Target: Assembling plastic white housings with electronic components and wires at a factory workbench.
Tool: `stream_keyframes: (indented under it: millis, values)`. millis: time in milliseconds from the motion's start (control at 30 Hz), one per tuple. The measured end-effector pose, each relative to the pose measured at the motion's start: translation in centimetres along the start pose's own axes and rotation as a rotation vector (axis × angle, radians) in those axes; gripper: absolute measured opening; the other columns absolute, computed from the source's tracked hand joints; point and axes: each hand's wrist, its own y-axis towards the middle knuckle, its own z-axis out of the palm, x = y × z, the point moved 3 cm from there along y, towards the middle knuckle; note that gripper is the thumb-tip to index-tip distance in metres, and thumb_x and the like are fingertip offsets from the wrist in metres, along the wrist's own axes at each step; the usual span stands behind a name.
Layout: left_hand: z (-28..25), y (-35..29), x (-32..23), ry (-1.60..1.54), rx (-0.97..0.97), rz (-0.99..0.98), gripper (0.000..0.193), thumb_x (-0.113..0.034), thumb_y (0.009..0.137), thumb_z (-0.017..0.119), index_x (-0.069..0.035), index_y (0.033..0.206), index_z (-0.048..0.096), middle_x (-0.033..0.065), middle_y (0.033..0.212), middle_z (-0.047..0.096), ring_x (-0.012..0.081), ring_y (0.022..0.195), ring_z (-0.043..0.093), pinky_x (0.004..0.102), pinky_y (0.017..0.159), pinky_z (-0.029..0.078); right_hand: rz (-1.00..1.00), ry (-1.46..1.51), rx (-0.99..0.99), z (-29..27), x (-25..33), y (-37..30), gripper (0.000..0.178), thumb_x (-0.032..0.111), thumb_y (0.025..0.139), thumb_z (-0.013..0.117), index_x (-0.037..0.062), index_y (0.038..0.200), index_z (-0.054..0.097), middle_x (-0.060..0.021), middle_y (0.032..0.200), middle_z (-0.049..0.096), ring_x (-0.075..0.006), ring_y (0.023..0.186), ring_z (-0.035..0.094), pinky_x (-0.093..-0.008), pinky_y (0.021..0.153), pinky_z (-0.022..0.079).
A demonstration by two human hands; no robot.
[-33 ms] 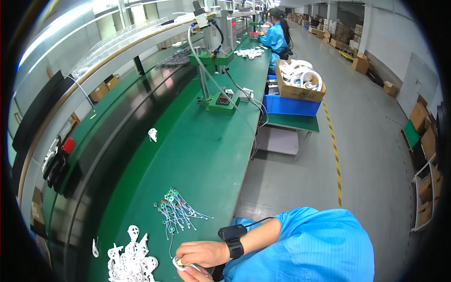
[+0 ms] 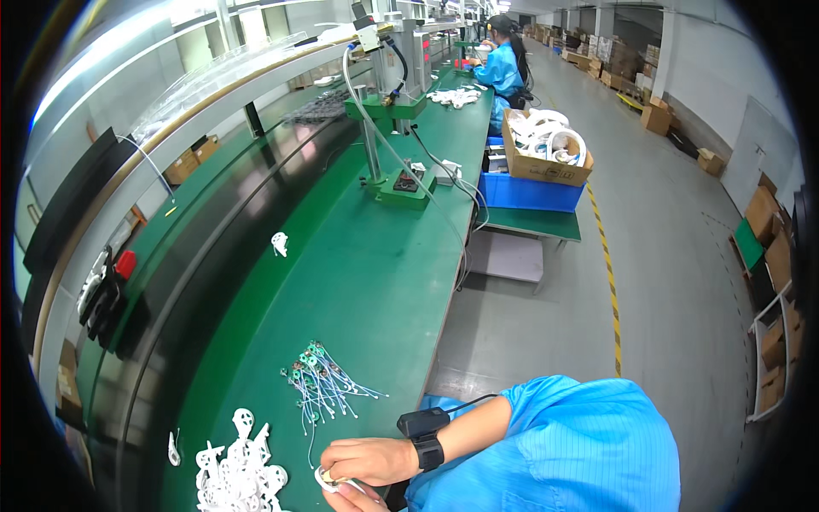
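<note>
Near the bottom edge, my right hand [image 2: 367, 459] is closed, its fingertips pinching a small white plastic part [image 2: 322, 485] with a rounded rim. Just below it, my left hand [image 2: 348, 500] grips the same part from underneath, partly cut off by the picture's edge. A thin wire [image 2: 312, 450] rises from the part toward a bundle of small green boards with blue-white leads [image 2: 324, 384] on the green bench. Left of my hands lies a heap of white plastic parts [image 2: 239, 471]. The inside of the held part is mostly hidden by my fingers.
One white piece [image 2: 174, 447] lies left of the heap, another [image 2: 280, 244] farther up the bench [image 2: 363, 256]. A green-based press [image 2: 401, 183] with hoses stands beyond. Right of it, a carton of white rings [image 2: 546, 166] rests on a blue bin [image 2: 529, 194]. A co-worker [image 2: 503, 68] sits farther along.
</note>
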Motion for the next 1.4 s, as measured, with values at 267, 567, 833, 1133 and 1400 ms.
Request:
stream_keyframes:
  millis: [267,567,833,1133,1400]
  values:
    - [0.2,-1.4,-5.6,0.491,-0.006,0.242,0.045,-0.03,0.101,0.045,0.006,0.127,0.044,0.026,0.108,0.057,0.0351,0.092,0.057,0.04,0.078,0.046,0.184,0.259,0.032,1.7,0.0,0.1,0.019,-0.006,0.08,0.055,0.0,0.098,0.055,-0.0141,0.101,0.052,-0.0303,0.095,0.054,-0.0361,0.082,0.046]
    - [0.8,-0.9,-3.5,-0.51,0.11,-0.174,0.032,-0.026,0.105,0.029,-0.001,0.12,0.042,0.0021,0.06,0.047,0.0069,0.043,0.039,0.0198,0.039,0.032,0.401,0.182,0.144,-1.5,2.1,2.0,0.028,-0.003,0.081,0.055,0.0001,0.109,0.059,-0.0162,0.101,0.055,-0.0333,0.095,0.057,-0.038,0.083,0.048]
    - [0.2,-1.1,-4.0,-0.63,0.16,-0.182,0.038,-0.033,0.106,0.024,-0.003,0.122,0.041,0.0019,0.063,0.047,0.0068,0.044,0.039,0.0198,0.039,0.03,0.275,-0.015,0.172,-2.0,3.6,3.4,0.029,-0.003,0.082,0.061,-0.004,0.111,0.058,-0.0173,0.105,0.055,-0.0317,0.094,0.058,-0.036,0.083,0.048]
    - [0.0,-0.9,-4.1,-0.501,0.122,-0.135,0.039,-0.034,0.105,0.027,-0.002,0.123,0.042,0.0013,0.065,0.048,0.0053,0.049,0.041,0.019,0.042,0.032,0.281,-0.067,0.175,-2.0,3.5,3.8,0.028,-0.001,0.078,0.066,-0.0026,0.106,0.06,-0.0141,0.097,0.055,-0.0306,0.088,0.057,-0.0368,0.078,0.047]
    - [-0.5,-1.1,-2.9,-0.042,-0.026,0.177,0.04,-0.028,0.103,0.038,0.004,0.125,0.045,0.004,0.072,0.055,0.0082,0.057,0.05,0.0218,0.052,0.039,0.236,-0.082,0.104,-0.8,3.0,3.4,0.026,-0.006,0.072,0.062,-0.0005,0.097,0.059,-0.0126,0.089,0.056,-0.032,0.08,0.054,-0.0387,0.072,0.045]
